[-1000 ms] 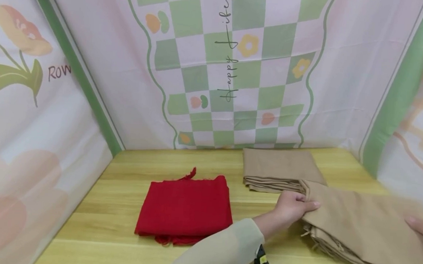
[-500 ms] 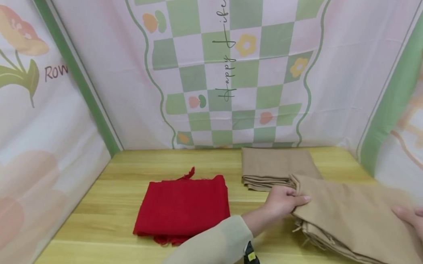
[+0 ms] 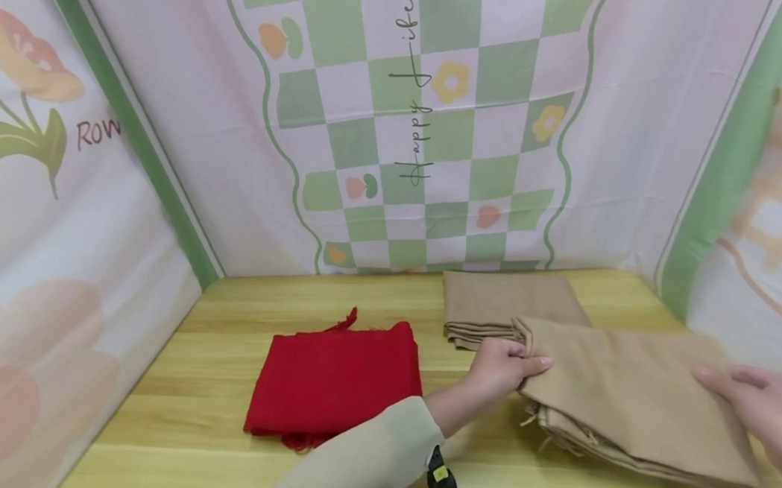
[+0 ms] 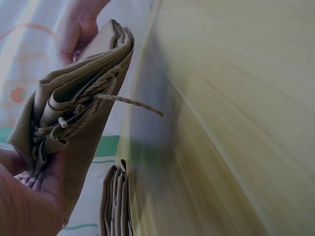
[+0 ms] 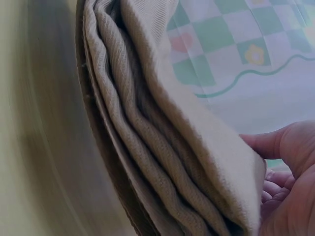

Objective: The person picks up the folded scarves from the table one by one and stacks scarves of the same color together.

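A thick folded tan cloth is held between both hands at the right of the head view. My left hand pinches its left corner, thumb on top and fingers beneath. My right hand grips the opposite edge, its thumb on the upper face. Stacked layers of the cloth show in the right wrist view. In the left wrist view, a twisted cord hangs out of the folds, which tilt above the tabletop. Just behind lies a second folded tan cloth, partly overlapped by the held one.
On the wooden table, a folded red cloth with frayed edges lies left of centre, its corner behind my left sleeve. Printed fabric walls enclose the table at the back and both sides.
Both hands have carried the tan cloth leftward, away from the right edge of the view. More of my right hand now shows. The red cloth and the rear tan cloth stay put.
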The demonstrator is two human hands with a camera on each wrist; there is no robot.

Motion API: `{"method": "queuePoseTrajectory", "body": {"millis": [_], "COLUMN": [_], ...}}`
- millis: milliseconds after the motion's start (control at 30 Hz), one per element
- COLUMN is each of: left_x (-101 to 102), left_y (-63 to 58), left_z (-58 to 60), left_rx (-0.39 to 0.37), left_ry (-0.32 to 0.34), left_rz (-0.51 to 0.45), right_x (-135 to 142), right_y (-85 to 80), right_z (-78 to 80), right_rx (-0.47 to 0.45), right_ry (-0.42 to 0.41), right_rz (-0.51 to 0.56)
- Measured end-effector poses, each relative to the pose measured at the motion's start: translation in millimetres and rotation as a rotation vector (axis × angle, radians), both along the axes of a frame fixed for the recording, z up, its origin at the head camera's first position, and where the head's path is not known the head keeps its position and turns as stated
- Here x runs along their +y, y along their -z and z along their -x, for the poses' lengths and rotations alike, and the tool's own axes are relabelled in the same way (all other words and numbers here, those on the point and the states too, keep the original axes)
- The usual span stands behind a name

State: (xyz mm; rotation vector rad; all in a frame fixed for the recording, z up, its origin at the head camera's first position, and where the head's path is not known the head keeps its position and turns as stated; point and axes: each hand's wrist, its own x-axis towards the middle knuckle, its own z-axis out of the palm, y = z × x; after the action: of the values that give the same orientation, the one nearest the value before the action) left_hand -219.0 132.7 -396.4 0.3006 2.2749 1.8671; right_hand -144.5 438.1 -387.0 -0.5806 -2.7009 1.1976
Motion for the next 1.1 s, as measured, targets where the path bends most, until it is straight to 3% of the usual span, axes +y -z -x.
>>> {"method": "queuePoseTrajectory", "body": {"millis": [267, 567, 900, 1100], "left_x": [-17, -35, -54, -63], "left_y": [1.4, 2.0, 10.9, 12.6], "left_z": [1.2, 0.3, -5.5, -7.5], "left_rx": [0.067, 0.11, 0.041, 0.039], "left_ry": [0.027, 0.043, 0.031, 0.038], "left_rz": [0.031, 0.027, 0.001, -0.019], "right_x": [-9, -29, -40, -40], "right_y": [4.4, 0.5, 6.4, 10.1], "right_z": [4.1, 10.1, 16.3, 21.9], "right_rx": [0.059, 0.096, 0.064, 0.026], "right_ry": [-0.058, -0.119, -0.216, -0.257], "right_rz": [-0.114, -0.123, -0.097, -0.099]}}
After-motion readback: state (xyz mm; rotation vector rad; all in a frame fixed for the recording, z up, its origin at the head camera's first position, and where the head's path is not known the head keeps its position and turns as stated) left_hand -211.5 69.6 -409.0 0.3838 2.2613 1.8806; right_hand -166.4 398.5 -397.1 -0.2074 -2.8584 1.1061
